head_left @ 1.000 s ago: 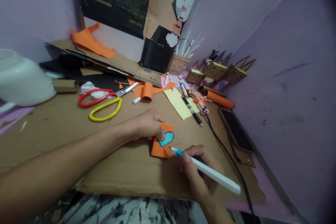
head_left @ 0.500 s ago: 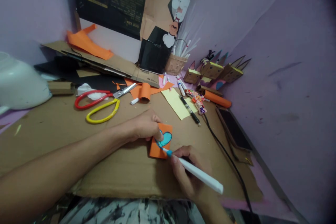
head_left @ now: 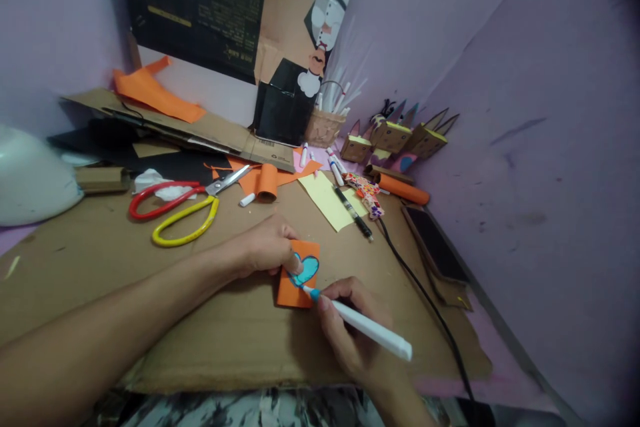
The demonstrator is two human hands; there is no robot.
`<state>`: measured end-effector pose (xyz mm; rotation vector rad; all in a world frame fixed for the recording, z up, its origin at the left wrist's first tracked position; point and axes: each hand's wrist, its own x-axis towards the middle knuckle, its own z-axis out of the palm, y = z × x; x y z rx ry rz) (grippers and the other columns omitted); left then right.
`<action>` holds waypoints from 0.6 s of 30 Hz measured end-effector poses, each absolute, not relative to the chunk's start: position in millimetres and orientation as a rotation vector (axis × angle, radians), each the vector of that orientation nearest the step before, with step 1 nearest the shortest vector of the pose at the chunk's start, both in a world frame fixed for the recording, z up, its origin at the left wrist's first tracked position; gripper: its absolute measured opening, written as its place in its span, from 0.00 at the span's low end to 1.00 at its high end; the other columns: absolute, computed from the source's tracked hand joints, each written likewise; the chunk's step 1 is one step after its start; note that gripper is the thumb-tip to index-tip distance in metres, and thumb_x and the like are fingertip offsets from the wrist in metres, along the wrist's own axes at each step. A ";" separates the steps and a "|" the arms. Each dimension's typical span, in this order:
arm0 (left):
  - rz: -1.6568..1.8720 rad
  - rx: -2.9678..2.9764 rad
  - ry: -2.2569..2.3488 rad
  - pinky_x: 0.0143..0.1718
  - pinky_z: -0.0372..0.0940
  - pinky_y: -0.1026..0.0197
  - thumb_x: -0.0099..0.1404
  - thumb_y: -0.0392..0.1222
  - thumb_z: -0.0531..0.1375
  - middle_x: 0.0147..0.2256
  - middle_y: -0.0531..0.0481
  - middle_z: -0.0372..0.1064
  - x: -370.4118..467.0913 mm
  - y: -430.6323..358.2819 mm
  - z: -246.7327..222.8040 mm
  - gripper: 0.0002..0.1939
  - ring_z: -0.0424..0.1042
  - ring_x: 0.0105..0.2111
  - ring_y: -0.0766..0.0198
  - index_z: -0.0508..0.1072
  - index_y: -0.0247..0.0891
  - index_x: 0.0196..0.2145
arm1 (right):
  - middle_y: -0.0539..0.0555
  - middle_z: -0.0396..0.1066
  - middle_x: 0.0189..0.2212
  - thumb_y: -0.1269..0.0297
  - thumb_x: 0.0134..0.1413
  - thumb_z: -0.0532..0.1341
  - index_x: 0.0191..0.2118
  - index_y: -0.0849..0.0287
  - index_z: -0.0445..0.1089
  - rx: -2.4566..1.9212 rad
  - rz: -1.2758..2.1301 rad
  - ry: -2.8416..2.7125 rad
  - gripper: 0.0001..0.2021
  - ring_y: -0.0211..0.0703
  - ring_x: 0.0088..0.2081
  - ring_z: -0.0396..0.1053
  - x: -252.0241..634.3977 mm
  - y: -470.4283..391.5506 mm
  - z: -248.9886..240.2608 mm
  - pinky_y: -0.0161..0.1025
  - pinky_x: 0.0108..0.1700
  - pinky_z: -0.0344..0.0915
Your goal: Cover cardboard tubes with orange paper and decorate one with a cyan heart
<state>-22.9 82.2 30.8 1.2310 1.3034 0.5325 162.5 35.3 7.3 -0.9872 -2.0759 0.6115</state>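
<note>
An orange card (head_left: 287, 293) lies on the cardboard-covered table. On it is a light-blue heart (head_left: 308, 270) with a dark outline. My left hand (head_left: 274, 245) is curled at the card's upper left, with a digit pressed on the heart, pinning the card down. Between the thumb and fingers of my right hand (head_left: 350, 327) is a white marker (head_left: 373, 327) with a blue collar. Its tip touches the lower point of the heart.
Scissors (head_left: 197, 203) with red and yellow handles lie beyond my left forearm. Near them are an orange paper roll (head_left: 267, 182) and a white marker cap (head_left: 247, 200). A black pen (head_left: 353, 213) rests on yellow paper (head_left: 323, 197). A black cable (head_left: 425, 287) and a phone (head_left: 435, 240) lie right.
The whole view has shifted a little, so things appear further left. Both hands keep their grips, and the marker tip remains at the heart's lower edge.
</note>
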 end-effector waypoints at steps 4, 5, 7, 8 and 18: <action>0.534 1.230 1.307 0.14 0.45 0.67 0.40 0.34 0.59 0.11 0.59 0.58 -22.5 80.8 33.5 0.03 0.51 0.12 0.74 0.67 0.35 0.14 | 0.46 0.62 0.15 0.66 0.53 0.56 0.28 0.59 0.64 -1.050 0.647 -2.034 0.05 0.34 0.15 0.59 162.0 35.6 8.7 0.31 0.18 0.53; 0.533 1.230 1.309 0.14 0.44 0.68 0.40 0.34 0.59 0.11 0.59 0.58 -22.5 80.7 33.6 0.03 0.51 0.12 0.74 0.67 0.35 0.14 | 0.46 0.62 0.14 0.66 0.53 0.56 0.28 0.59 0.64 -1.059 0.660 -2.023 0.06 0.34 0.15 0.59 162.0 35.5 8.7 0.31 0.18 0.54; 0.531 1.228 1.309 0.14 0.45 0.68 0.40 0.33 0.59 0.12 0.58 0.59 -22.5 80.9 33.3 0.03 0.51 0.12 0.74 0.67 0.35 0.14 | 0.46 0.62 0.14 0.66 0.53 0.56 0.27 0.59 0.64 -1.062 0.670 -2.006 0.06 0.34 0.15 0.59 162.3 35.3 8.4 0.31 0.18 0.54; 0.530 1.227 1.307 0.14 0.45 0.68 0.40 0.33 0.59 0.12 0.58 0.59 -22.6 81.1 33.0 0.02 0.52 0.12 0.74 0.67 0.35 0.14 | 0.46 0.62 0.14 0.66 0.53 0.56 0.27 0.59 0.64 -1.058 0.666 -2.004 0.06 0.33 0.15 0.59 162.5 35.3 8.2 0.31 0.18 0.54; 0.513 1.200 1.337 0.14 0.46 0.68 0.38 0.35 0.59 0.13 0.57 0.62 -20.2 81.3 36.2 0.02 0.53 0.13 0.73 0.68 0.34 0.15 | 0.45 0.60 0.14 0.65 0.54 0.56 0.27 0.59 0.64 -1.082 0.681 -1.920 0.07 0.32 0.15 0.58 162.5 37.1 4.3 0.30 0.17 0.52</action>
